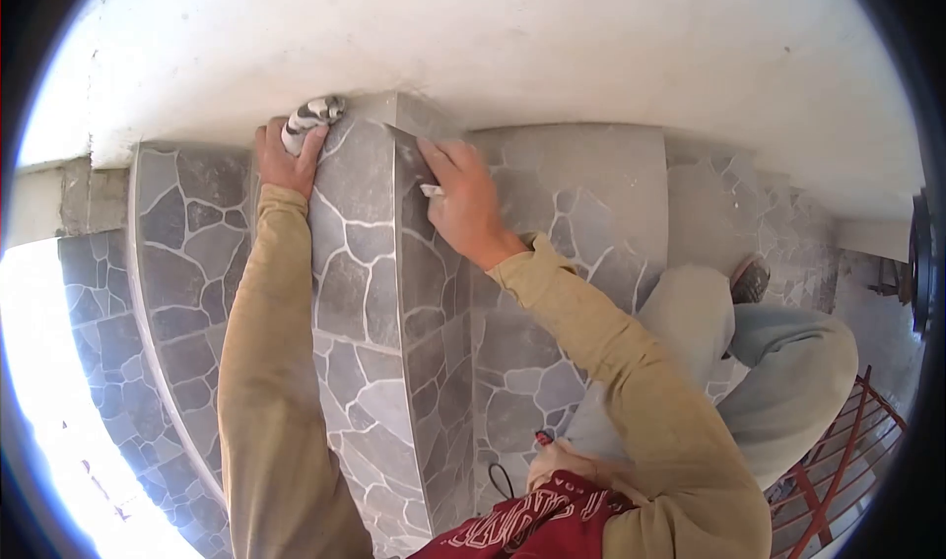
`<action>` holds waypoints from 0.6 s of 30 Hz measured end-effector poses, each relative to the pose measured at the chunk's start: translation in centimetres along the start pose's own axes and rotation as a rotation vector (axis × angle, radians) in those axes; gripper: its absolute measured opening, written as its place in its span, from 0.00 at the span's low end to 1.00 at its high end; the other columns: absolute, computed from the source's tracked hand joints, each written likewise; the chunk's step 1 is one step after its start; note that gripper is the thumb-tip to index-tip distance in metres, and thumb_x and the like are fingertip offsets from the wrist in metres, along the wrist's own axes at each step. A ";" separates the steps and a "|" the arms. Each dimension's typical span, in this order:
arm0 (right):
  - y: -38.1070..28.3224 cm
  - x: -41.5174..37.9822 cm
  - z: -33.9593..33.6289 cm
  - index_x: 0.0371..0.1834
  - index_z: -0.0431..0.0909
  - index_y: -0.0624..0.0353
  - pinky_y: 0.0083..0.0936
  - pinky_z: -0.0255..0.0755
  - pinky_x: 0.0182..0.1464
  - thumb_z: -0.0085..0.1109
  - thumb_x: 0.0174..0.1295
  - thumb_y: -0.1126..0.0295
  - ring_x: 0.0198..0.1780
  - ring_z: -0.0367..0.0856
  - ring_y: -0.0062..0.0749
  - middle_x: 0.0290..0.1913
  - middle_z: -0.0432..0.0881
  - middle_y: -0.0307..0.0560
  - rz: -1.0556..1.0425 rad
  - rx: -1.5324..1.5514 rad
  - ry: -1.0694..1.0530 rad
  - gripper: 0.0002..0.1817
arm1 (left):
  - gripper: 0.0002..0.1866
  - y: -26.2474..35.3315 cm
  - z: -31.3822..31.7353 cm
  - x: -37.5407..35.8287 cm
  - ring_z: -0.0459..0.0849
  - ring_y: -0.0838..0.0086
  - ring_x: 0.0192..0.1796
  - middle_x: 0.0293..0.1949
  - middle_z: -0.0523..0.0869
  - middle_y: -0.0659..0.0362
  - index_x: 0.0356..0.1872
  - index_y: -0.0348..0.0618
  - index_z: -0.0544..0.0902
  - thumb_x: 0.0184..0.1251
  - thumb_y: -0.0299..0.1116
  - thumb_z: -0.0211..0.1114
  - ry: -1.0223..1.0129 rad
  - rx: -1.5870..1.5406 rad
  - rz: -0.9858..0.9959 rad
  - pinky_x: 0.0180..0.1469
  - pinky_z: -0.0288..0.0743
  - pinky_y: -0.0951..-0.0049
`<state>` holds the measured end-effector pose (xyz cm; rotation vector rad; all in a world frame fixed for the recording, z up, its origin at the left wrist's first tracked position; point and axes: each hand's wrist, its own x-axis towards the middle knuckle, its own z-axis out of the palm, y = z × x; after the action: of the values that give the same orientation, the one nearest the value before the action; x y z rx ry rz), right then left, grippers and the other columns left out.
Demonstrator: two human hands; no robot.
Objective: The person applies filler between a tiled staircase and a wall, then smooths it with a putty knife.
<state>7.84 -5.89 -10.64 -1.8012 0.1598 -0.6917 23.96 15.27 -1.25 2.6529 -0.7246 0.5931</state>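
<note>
My left hand [289,162] is wrapped round a bunched white-and-black cloth [311,123]. It presses against the tiled column near its top, just below the pale ceiling. My right hand [465,202] grips a thin, flat scraper [405,137], its blade edge at the column's corner. Something small and white [431,191] shows by the right fingers; I cannot make out what it is. The column [357,234] has grey stone-pattern tiles with pale joints. Plain grey strips run along the top, and a light trim line [398,214] follows the corner.
Pale ceiling [591,47] spreads close above both hands. More tiled wall [532,352] lies to the right, with a bent, trousered leg [788,362] before it. A red metal rack [838,460] stands lower right. Bright light enters through an opening [49,382] at left.
</note>
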 end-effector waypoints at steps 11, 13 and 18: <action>0.9 2.1 0.1 0.56 0.80 0.62 0.45 0.73 0.54 0.60 0.53 0.81 0.54 0.76 0.57 0.48 0.78 0.57 -0.021 -0.066 0.066 0.23 | 0.29 0.1 0.0 -0.3 0.78 0.47 0.47 0.44 0.78 0.44 0.46 0.38 0.81 0.58 0.54 0.78 0.001 -0.020 -0.014 0.53 0.73 0.53; -1.3 1.3 0.2 0.56 0.80 0.64 0.45 0.74 0.53 0.58 0.56 0.81 0.51 0.77 0.57 0.47 0.79 0.58 -0.064 -0.029 0.069 0.21 | 0.29 -0.3 0.1 0.2 0.79 0.48 0.47 0.44 0.78 0.44 0.46 0.39 0.82 0.57 0.54 0.78 0.007 -0.015 0.007 0.52 0.74 0.55; 4.8 2.2 0.3 0.51 0.82 0.66 0.43 0.76 0.51 0.59 0.64 0.75 0.47 0.81 0.59 0.44 0.83 0.62 -0.149 -0.033 0.144 0.13 | 0.28 0.3 -0.2 0.0 0.79 0.47 0.47 0.44 0.78 0.44 0.45 0.40 0.82 0.57 0.54 0.78 0.022 -0.031 -0.054 0.52 0.74 0.55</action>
<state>10.95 -8.27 -14.22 -1.8076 0.1339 -0.9304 23.69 15.09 -1.01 2.6248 -0.6488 0.5910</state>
